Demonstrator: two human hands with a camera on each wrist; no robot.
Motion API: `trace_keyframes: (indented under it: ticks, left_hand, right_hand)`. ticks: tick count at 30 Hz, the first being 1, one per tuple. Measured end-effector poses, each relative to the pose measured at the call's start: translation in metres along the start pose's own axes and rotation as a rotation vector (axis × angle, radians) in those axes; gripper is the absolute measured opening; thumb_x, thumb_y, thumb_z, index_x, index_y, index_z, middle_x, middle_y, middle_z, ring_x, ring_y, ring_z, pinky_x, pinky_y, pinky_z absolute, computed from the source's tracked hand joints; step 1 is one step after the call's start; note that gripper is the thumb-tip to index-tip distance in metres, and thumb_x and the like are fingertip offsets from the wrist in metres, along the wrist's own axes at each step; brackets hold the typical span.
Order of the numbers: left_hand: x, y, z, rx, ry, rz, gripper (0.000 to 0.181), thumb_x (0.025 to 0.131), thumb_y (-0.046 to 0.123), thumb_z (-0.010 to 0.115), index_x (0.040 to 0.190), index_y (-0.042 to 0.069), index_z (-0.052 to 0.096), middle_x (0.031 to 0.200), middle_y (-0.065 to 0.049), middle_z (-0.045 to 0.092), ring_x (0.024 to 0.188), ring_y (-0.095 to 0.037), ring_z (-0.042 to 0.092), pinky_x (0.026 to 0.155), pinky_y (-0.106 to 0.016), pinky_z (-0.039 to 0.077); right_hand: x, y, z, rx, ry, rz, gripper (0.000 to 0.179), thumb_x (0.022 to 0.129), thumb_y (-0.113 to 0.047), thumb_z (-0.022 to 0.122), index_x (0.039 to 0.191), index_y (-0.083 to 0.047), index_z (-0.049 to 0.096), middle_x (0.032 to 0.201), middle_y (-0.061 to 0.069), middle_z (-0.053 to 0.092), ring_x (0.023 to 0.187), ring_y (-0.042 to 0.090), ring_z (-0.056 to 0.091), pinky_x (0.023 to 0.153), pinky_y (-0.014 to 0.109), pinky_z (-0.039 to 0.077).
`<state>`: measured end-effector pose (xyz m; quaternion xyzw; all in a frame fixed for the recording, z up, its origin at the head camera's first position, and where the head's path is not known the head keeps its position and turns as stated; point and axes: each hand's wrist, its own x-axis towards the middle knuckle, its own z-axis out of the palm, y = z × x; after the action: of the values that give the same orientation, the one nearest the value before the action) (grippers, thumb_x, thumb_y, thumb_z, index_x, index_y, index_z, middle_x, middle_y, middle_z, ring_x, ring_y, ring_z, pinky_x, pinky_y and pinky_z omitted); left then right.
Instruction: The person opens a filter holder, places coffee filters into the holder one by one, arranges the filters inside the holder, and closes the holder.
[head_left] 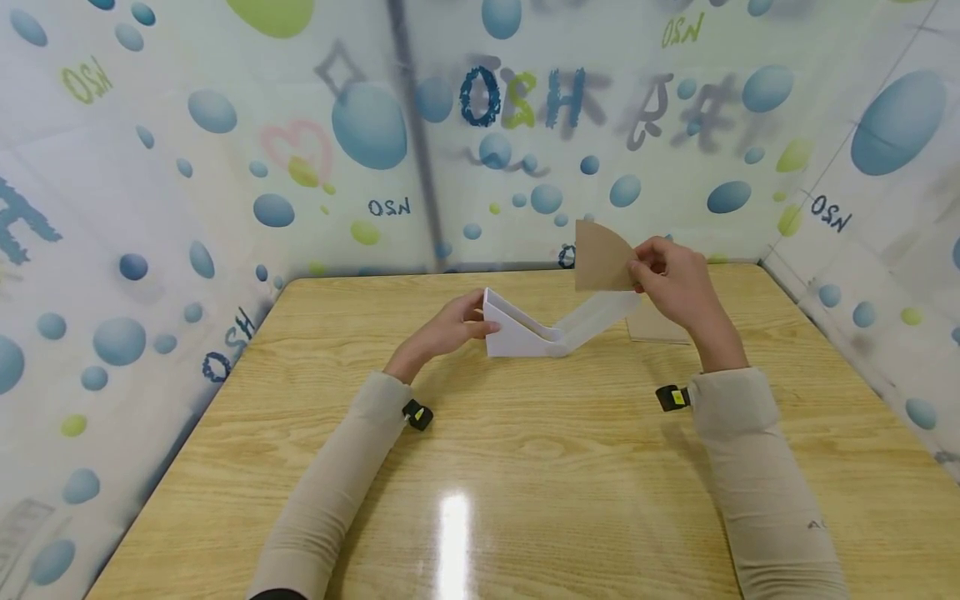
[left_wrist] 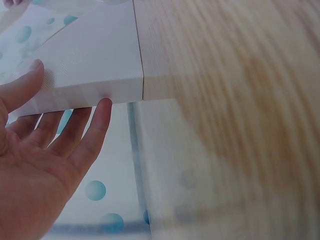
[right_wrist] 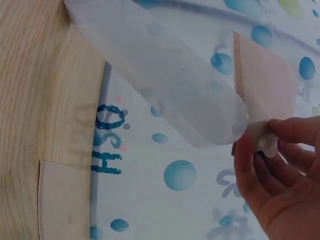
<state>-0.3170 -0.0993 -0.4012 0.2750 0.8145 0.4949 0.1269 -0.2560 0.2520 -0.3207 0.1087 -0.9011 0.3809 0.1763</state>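
A white wedge-shaped box (head_left: 517, 337) stands on the table, its frosted see-through lid (head_left: 600, 318) tipped open to the right. My left hand (head_left: 448, 327) holds the box at its tall left end; in the left wrist view the thumb (left_wrist: 27, 85) lies on one side face and the other fingers along the end wall. My right hand (head_left: 678, 283) pinches a brown paper coffee filter (head_left: 600, 258) by its lower right corner, raised above the lid. The right wrist view shows the filter's crimped edge and the lid's rounded end right at the index finger.
More brown filter paper (head_left: 658, 325) lies flat on the wooden table (head_left: 525, 450), behind the lid and below the right hand. A wall sheet (head_left: 465, 192) with blue and green dots closes off the table's back. Black wrist cameras sit at both cuffs.
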Motion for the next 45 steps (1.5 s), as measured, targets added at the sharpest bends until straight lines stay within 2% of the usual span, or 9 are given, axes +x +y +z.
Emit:
trace_keyframes:
  ticks: [10,19,22,30,38,45]
  left_hand:
    - [-0.002,0.003,-0.001,-0.018,-0.005,-0.006,0.038,0.102,0.008,0.063,0.139,0.005,0.052,0.134,-0.018,0.062,0.124,-0.037,0.063,0.1,-0.055,0.057]
    - [-0.002,0.001,-0.001,0.001,-0.006,-0.006,0.038,0.103,0.009,0.063,0.138,0.007,0.052,0.134,-0.016,0.062,0.123,-0.034,0.064,0.099,-0.05,0.058]
    - [-0.003,0.001,-0.001,0.001,-0.008,-0.003,0.038,0.103,0.009,0.063,0.139,0.007,0.052,0.134,-0.016,0.062,0.123,-0.034,0.064,0.099,-0.051,0.058]
    - [-0.002,0.0,-0.001,-0.008,-0.01,-0.007,0.039,0.103,0.01,0.063,0.14,0.007,0.051,0.135,-0.016,0.062,0.123,-0.034,0.064,0.1,-0.052,0.058]
    - [-0.001,0.0,-0.001,-0.009,-0.013,-0.003,0.038,0.103,0.011,0.064,0.139,0.007,0.052,0.135,-0.016,0.062,0.123,-0.035,0.064,0.1,-0.054,0.057]
    - [0.0,0.0,-0.001,-0.004,-0.012,-0.002,0.039,0.103,0.011,0.064,0.14,0.007,0.052,0.135,-0.016,0.062,0.122,-0.035,0.065,0.099,-0.051,0.058]
  right_hand:
    - [0.001,-0.002,0.003,0.0,-0.001,-0.019,0.019,0.104,-0.016,0.059,0.112,-0.001,0.067,0.096,0.021,0.073,0.071,0.008,0.064,0.058,0.022,0.046]
    - [0.001,-0.005,0.007,-0.018,-0.004,-0.021,0.018,0.104,-0.014,0.06,0.113,0.0,0.068,0.097,0.02,0.072,0.071,0.0,0.059,0.06,0.021,0.047]
    - [0.001,-0.006,0.01,-0.027,-0.007,-0.022,0.018,0.104,-0.014,0.06,0.113,-0.001,0.069,0.097,0.019,0.073,0.073,0.004,0.061,0.061,0.021,0.047]
    - [0.001,-0.009,0.017,-0.058,-0.012,-0.086,0.018,0.104,-0.014,0.06,0.111,0.0,0.069,0.095,0.019,0.073,0.084,0.029,0.067,0.071,0.026,0.048]
    - [0.003,-0.01,0.022,-0.062,-0.011,-0.106,0.015,0.103,-0.011,0.061,0.108,0.0,0.07,0.093,0.018,0.072,0.086,0.031,0.068,0.074,0.034,0.05]
    - [0.003,-0.011,0.026,-0.049,-0.039,-0.114,0.015,0.104,-0.012,0.06,0.108,-0.001,0.07,0.095,0.017,0.073,0.087,0.031,0.069,0.075,0.038,0.052]
